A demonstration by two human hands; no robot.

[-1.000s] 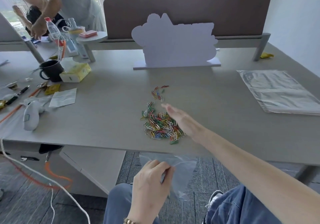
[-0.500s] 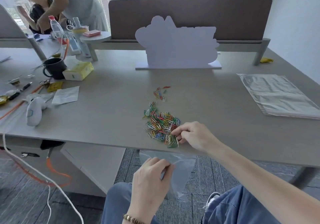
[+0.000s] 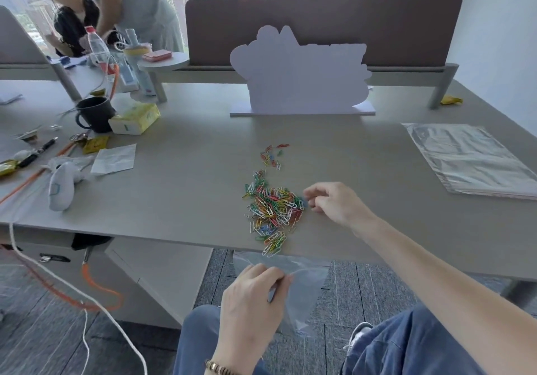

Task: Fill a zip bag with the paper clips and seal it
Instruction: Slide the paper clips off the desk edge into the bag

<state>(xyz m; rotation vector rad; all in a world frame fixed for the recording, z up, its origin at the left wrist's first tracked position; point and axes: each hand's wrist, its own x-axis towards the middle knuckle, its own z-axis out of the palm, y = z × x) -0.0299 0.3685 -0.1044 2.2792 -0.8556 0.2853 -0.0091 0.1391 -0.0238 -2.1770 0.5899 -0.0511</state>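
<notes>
Centre of frame: heap of coloured paper clips on the grey desk, nearest clips at the very edge; right hand loosely curled, fingertips at the heap's right side, grasp on any clip impossible to confirm. Lower centre, below the desk edge: left hand pinching the mouth of a clear zip bag, held part open under the overhanging clips. Likely failure: clips swept past a narrow or shifted mouth, scattered onto the floor.
</notes>
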